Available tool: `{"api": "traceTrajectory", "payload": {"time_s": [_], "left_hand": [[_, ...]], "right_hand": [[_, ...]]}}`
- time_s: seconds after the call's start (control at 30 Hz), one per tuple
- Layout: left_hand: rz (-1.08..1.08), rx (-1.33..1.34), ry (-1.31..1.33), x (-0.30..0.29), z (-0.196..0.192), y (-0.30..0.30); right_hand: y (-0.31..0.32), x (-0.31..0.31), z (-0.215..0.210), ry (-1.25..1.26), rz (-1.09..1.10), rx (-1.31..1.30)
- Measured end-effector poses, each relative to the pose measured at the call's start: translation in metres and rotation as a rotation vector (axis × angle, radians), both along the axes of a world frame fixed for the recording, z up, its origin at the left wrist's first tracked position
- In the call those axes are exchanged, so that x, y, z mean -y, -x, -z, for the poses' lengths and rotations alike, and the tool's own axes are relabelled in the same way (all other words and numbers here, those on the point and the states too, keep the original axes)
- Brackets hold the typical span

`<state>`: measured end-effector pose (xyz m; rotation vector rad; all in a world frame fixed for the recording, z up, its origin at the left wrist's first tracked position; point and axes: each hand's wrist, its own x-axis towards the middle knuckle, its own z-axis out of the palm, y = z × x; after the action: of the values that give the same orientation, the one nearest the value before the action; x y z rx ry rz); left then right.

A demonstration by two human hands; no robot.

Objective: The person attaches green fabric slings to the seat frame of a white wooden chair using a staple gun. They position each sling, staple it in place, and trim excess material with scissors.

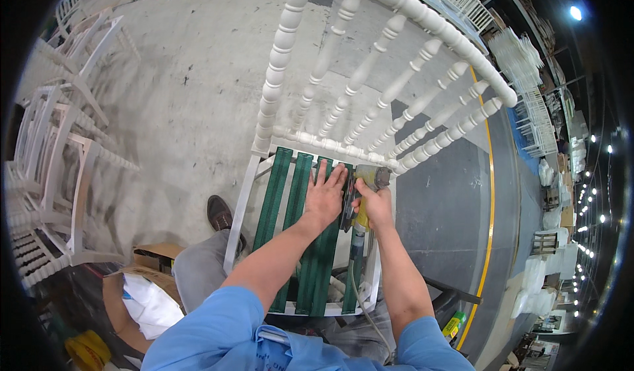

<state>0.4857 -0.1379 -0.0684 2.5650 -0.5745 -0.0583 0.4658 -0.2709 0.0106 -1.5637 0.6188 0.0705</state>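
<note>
A white chair frame [241, 214] stands before me, its turned-spindle backrest [356, 79] at the far side. Several green webbing straps [272, 199] run from front to back across the seat opening. My left hand [322, 202] lies on the straps near the back rail, palm down, fingers spread. Just right of it, my right hand [377, 207] is wrapped round the handle of a yellow and grey pneumatic staple gun [370, 175]. The gun is over the rightmost strap near the back rail; its tip is hard to see. An air hose [357, 277] trails from its handle toward me.
Stacked white chair frames [63, 166] stand on the left. An open cardboard box [121, 298] with white paper sits lower left, near my shoe [219, 213]. A yellow floor line [490, 225] runs along the right, with more wrapped furniture [533, 265] beyond. A green and yellow package [454, 325] lies lower right.
</note>
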Motion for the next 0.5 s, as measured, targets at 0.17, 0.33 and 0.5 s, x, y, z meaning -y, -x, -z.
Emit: {"api": "traceTrajectory", "payload": {"time_s": [0.17,0.33,0.5], "left_hand": [[-0.022,0.019,0.009,-0.001,0.005,-0.001],[-0.072,0.02,0.171,-0.005,0.008,-0.002],[-0.159,-0.046,0.267,-0.005,0.004,0.003]], "right_hand": [[-0.011,-0.008,0.011,0.09,-0.018,0.02],[-0.014,-0.008,0.01,0.119,-0.018,-0.043],[-0.012,-0.008,0.008,0.125,-0.038,-0.007]]}}
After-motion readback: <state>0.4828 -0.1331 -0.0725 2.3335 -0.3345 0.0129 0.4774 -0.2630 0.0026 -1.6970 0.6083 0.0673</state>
